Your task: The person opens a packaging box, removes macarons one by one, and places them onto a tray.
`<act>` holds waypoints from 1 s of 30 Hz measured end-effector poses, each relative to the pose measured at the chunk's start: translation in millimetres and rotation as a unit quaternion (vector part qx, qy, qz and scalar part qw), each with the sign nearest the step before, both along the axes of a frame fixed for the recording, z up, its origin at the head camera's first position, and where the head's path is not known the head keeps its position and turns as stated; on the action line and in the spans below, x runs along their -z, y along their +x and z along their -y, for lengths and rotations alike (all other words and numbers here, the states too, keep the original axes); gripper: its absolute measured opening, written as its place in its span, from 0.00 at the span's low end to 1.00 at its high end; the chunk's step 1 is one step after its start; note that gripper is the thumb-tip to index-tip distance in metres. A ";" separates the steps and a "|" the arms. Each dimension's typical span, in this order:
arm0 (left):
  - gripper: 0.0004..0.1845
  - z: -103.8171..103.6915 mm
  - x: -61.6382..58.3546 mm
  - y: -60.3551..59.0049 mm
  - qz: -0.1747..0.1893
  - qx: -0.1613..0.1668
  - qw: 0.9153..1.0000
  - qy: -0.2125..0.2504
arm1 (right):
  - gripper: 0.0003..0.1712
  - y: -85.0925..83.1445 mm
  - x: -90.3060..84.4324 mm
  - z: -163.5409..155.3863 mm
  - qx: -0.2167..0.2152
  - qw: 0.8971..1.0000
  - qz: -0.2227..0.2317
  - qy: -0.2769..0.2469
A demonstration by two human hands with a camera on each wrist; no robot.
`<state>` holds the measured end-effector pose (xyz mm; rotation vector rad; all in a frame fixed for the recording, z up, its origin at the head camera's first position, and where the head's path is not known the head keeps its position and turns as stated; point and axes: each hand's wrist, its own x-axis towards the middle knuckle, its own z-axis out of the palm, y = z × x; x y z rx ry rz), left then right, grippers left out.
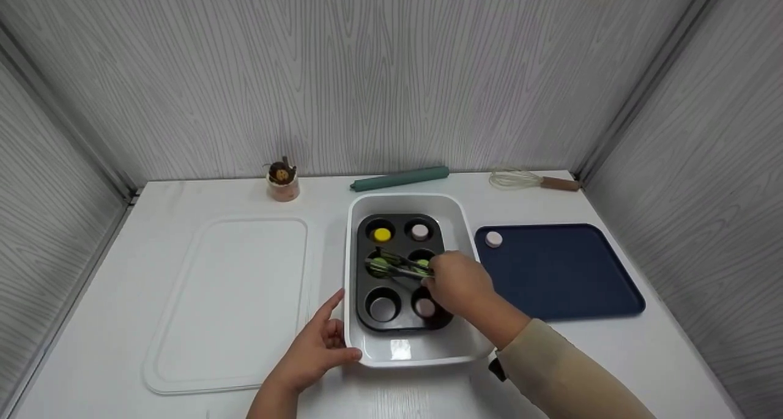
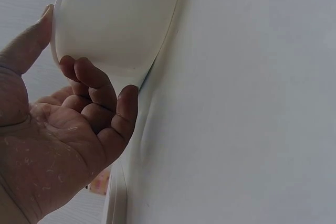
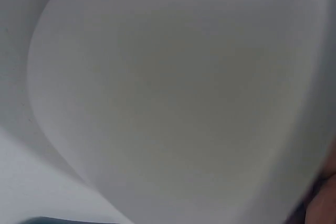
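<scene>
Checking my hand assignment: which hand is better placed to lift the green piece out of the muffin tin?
Right. The right hand holds tongs at the green piece; the left hand grips the white tub's corner.

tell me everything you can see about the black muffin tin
The black six-cup metal muffin tin lies flat inside the white rectangular plastic tub. Its cups hold a yellow disc, pale pink discs and green ones; the near-left cup looks empty. The right hand holds green-tipped tongs over the middle row. The left hand grips the tub's near corner.
</scene>
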<state>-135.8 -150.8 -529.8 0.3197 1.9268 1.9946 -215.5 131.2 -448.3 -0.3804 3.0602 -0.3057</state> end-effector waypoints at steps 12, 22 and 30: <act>0.63 -2.5 -1.8 -0.1 0.004 0.005 1.000 0.013 | 0.16 3.0 0.5 -5.3 0.006 1.000 -0.011 0.002; 0.63 -2.0 -3.5 -0.3 0.014 0.005 1.000 0.009 | 0.13 5.7 -6.0 -11.7 0.010 1.000 -0.017 -0.014; 0.63 -1.1 -3.5 -0.3 0.020 0.003 1.000 0.003 | 0.09 8.5 -13.8 -18.5 0.005 0.999 -0.020 -0.037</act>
